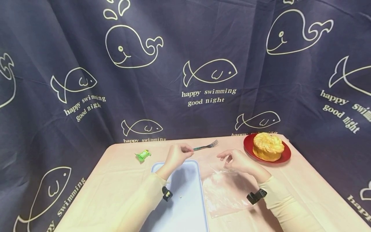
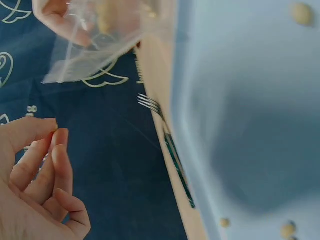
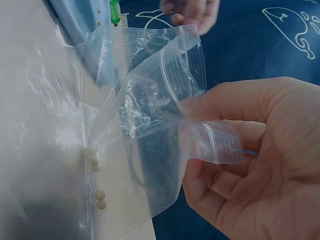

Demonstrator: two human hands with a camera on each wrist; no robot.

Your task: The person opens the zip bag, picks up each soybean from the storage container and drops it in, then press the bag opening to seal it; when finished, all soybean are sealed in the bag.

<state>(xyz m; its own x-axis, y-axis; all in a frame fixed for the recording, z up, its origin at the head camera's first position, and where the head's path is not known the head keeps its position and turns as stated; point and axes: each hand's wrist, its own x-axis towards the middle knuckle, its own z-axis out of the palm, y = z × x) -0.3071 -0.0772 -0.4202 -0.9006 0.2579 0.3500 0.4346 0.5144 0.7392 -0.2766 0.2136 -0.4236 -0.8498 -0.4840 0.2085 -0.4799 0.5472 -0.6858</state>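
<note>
My left hand (image 1: pixel 177 156) is raised above the far end of a light-blue tray (image 1: pixel 189 203). In the left wrist view its thumb and fingertips pinch a small pale soybean (image 2: pixel 56 128), mostly hidden. More round soybeans (image 2: pixel 302 14) lie scattered on the tray. My right hand (image 3: pixel 280 145) grips the zip edge of a clear zip-lock bag (image 3: pixel 145 105) between thumb and fingers, its mouth parted. Several soybeans (image 3: pixel 100 195) sit inside the bag, which spreads down over the table right of the tray.
A fork (image 1: pixel 207 146) with a dark green handle lies beyond the tray, just past the left fingertips. To the left is a green-wrapped candy (image 1: pixel 143 155). A red plate (image 1: pixel 247 145) with a golden pastry (image 1: pixel 268 148) stands at the back right. Dark printed cloth hangs behind.
</note>
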